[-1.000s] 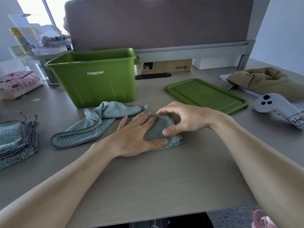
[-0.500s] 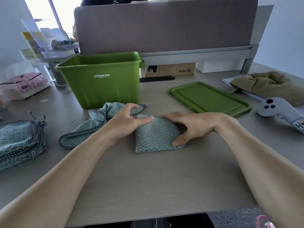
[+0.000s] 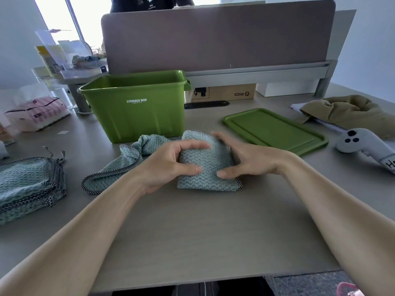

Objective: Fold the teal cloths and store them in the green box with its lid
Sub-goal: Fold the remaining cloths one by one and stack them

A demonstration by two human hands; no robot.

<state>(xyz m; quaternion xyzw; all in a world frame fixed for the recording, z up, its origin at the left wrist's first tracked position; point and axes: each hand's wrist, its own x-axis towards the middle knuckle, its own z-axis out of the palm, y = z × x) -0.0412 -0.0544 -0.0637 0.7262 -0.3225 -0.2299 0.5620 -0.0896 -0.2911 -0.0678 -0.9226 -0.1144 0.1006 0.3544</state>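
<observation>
Gripping the folded cloth [image 3: 210, 180] with left hand [image 3: 165, 167] and right hand [image 3: 249, 160], fingers [image 3: 192, 145] curled round its sides, probably to keep folds together for the box [image 3: 136, 118] behind.

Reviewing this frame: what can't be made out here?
Green box interior: head view, hidden by its front wall.
Cloth stack: head view, cut off by left edge.
Unfolded cloth: partly behind left hand.
Right hand fingertips on folded cloth: motion-blurred.

teal cloths [image 3: 208, 165] have a wavy weave with black-and-white checkered trim, box [image 3: 136, 112] and lid [image 3: 275, 130] are bright green, worktop [image 3: 192, 231] is plain grey-beige.
</observation>
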